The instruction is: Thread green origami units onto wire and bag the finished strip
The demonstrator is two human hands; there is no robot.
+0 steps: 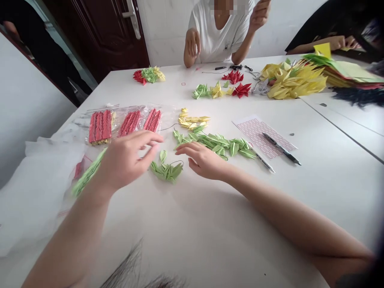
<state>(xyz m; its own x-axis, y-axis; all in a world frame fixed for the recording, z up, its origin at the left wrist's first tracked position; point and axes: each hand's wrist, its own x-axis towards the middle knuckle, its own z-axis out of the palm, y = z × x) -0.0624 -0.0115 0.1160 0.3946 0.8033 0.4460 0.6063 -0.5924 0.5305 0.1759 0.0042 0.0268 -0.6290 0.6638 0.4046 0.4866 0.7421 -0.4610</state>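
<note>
Over the green folded pieces (166, 170), left hand (126, 160) and right hand (201, 160) hover spread.

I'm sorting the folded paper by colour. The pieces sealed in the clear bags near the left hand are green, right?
Not green: the head view shows the bagged pieces are red. They do lie in clear bags just beyond the left hand; the loose green pieces sit between both hands.

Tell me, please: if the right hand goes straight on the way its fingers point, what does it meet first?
The right hand points leftward, so it would probably first meet the small cluster of green folded paper pieces lying between it and the left hand. Depth is unclear.
</note>
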